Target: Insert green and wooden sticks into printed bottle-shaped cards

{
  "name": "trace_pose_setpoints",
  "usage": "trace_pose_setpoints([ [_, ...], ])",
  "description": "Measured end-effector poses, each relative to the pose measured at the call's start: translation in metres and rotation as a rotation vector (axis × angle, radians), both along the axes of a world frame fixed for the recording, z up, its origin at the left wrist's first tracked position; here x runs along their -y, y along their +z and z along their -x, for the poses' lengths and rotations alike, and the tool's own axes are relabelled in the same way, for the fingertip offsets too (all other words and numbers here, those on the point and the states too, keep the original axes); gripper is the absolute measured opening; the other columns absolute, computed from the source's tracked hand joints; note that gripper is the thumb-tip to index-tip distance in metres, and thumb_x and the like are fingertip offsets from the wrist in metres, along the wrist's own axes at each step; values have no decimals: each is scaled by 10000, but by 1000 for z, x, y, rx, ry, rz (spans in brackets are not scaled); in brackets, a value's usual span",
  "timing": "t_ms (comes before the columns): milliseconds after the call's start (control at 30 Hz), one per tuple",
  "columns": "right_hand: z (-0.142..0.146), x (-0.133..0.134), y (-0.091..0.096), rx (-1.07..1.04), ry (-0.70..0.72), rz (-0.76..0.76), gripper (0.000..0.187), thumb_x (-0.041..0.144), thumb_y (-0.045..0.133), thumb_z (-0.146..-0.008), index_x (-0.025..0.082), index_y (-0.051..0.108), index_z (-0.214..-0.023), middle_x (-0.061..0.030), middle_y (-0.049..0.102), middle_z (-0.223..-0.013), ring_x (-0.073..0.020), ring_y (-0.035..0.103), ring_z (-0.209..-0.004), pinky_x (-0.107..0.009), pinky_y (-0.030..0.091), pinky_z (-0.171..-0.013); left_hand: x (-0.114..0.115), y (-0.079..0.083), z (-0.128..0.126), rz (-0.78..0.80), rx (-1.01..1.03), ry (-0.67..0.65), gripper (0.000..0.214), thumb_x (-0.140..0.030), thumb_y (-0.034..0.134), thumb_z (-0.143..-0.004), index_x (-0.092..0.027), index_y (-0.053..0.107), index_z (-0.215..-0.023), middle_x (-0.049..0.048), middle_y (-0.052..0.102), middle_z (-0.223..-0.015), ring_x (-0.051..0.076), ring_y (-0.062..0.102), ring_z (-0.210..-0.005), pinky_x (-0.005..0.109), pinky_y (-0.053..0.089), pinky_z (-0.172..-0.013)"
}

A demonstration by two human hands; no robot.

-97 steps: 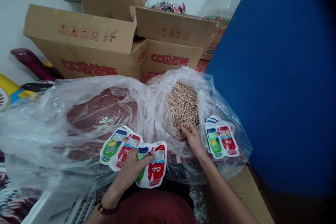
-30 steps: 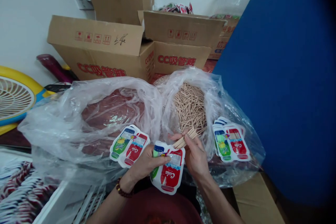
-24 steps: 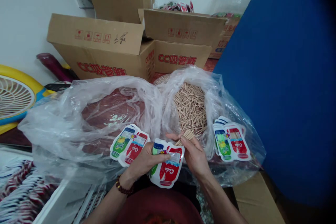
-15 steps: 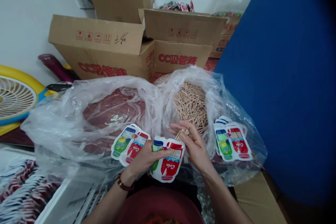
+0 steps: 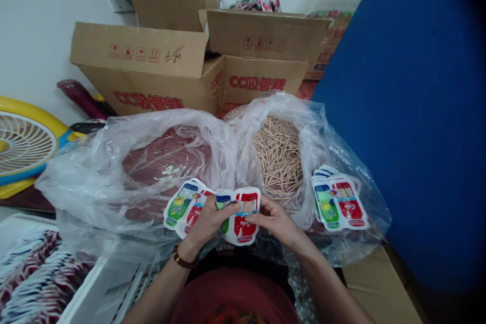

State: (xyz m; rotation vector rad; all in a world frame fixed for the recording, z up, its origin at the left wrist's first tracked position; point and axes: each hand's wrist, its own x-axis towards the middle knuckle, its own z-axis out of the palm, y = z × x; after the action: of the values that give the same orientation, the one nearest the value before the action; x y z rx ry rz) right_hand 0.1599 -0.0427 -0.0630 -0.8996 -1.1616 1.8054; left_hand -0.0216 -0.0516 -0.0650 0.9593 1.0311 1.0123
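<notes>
Left hand (image 5: 205, 223) and right hand (image 5: 280, 224) both clamped on cola packet (image 5: 243, 233), thumbs in front; packet between them, near side of stick pile (image 5: 279, 154); sticks (image 5: 248, 206) visible inside; step looks like seating sticks; next probably calls for firm left pinch, right easing sticks level

A fan (image 5: 28, 139) is showing at nine o'clock, a wall socket (image 5: 118, 0) near ten-thirty, a blue panel (image 5: 395, 116) at three.

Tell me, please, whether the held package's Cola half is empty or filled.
The Cola half is at least partly filled: tan sticks show in its window; how full is unclear.
</notes>
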Motion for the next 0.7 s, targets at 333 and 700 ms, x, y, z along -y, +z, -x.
trace_pose_setpoints([
  [333, 14, 4, 2, -10, -143, 28, 300, 288, 772, -651, 219, 697, -933, 9, 732, -871, -173, 664, -771, -307, 527, -754, 0, 10, 6, 70, -6, -33, 309, -285, 782, -651, -124, 671, -890, 42, 714, -783, 161, 636, -664, 256, 508, -645],
  [700, 19, 7, -9, -61, -241, 40, 301, 312, 793, -636, 211, 713, -908, 0, 736, -838, -181, 668, -741, -318, 540, -734, -1, 12, 3, 31, -99, -6, 264, -318, 770, -685, -117, 707, -842, 36, 717, -765, 160, 630, -664, 249, 492, -639],
])
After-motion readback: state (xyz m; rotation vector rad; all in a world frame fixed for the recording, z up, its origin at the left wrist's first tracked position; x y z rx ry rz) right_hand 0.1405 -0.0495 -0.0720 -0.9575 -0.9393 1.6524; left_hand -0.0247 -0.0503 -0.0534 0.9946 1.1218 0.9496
